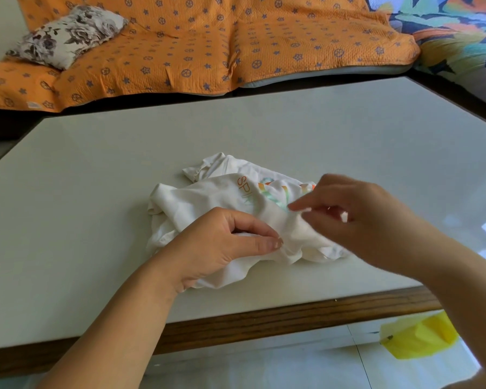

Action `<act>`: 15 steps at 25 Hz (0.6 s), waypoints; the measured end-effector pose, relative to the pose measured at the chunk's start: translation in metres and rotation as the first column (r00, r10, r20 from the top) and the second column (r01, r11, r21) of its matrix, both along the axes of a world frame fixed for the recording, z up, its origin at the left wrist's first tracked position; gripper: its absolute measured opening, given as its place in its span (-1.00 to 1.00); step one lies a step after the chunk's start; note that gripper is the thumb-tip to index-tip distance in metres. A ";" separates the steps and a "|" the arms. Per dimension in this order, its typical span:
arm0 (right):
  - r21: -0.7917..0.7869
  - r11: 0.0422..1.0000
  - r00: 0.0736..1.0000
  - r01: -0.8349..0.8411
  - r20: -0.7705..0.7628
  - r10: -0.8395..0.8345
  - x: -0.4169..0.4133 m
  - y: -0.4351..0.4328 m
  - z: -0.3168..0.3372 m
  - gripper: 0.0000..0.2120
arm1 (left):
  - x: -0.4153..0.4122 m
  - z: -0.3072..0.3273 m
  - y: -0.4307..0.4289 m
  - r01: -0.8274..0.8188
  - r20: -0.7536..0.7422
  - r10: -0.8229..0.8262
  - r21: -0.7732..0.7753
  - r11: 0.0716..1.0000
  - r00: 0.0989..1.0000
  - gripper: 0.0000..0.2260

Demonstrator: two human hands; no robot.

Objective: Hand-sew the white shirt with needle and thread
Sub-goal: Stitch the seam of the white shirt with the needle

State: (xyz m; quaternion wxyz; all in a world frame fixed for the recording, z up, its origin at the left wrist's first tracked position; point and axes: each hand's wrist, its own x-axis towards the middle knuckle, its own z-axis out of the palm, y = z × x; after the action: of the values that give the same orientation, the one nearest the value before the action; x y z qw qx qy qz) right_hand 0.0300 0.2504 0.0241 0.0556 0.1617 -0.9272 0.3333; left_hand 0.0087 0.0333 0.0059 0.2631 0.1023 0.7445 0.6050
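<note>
Head view: white shirt (208, 197) under left hand (222, 248), apparently against right hand (362, 220)

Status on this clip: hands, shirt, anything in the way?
Left hand pinches white shirt fold. Right hand blurred over shirt, grip unclear. Shirt crumpled on table, nothing blocking.

- white shirt (208, 200): soft matt cloth, looks like a thin knit, all crumpled; the lettering on it is a flat orange print
- table top (118, 164): smooth pale surface, kinda satin, picks up bright glare on the right side
- table edge (292, 314): brown wood, grain showing
- sofa cover (208, 43): orange crinkly quilted cloth, matt
- pillow (68, 35): floral cloth, matt
- floor (264, 366): glossy tiles, really reflective
- yellow bag (418, 341): thin, slightly see-through plastic
</note>
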 end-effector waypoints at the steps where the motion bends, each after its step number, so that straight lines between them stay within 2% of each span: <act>1: 0.024 0.997 0.997 -0.078 0.028 0.078 0.003 -0.003 -0.002 -0.82 | 0.000 0.000 0.000 0.001 -0.001 -0.001 0.002 1.000 1.000 -0.86; 3: 0.090 0.987 0.991 -0.135 0.031 0.133 0.005 -0.009 -0.010 -0.87 | 0.000 0.000 0.000 0.012 -0.008 -0.012 0.002 1.000 1.000 -0.85; 5: 0.069 0.993 0.995 -0.094 -0.005 0.095 0.004 -0.011 -0.014 -0.90 | 0.000 0.000 0.000 0.015 -0.010 -0.015 -0.001 1.000 1.000 -0.86; 9: -0.106 0.989 0.988 0.104 -0.104 -0.115 -0.001 -0.003 -0.009 -0.85 | 0.000 -0.001 0.000 -0.001 0.002 0.001 -0.006 1.000 1.000 -0.90; 11: -0.153 0.966 0.965 0.209 -0.129 -0.229 -0.002 -0.002 -0.008 -0.84 | 0.000 -0.001 0.000 -0.001 -0.004 0.001 -0.005 1.000 1.000 -0.85; 13: -0.148 0.961 0.961 0.235 -0.113 -0.252 -0.003 -0.004 -0.011 -0.84 | 0.000 -0.001 0.000 -0.001 -0.009 0.001 -0.014 1.000 1.000 -0.82; 15: -0.080 0.974 0.974 0.211 -0.073 -0.217 -0.004 -0.006 -0.014 -0.84 | 0.000 -0.001 0.001 0.001 -0.009 -0.001 -0.021 1.000 1.000 -0.88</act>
State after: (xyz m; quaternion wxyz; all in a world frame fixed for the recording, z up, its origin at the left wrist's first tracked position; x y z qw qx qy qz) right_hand 0.0264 0.2449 0.0102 0.1346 0.0723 -0.9236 0.3515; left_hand 0.0089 0.0339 0.0044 0.2611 0.1024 0.7519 0.5966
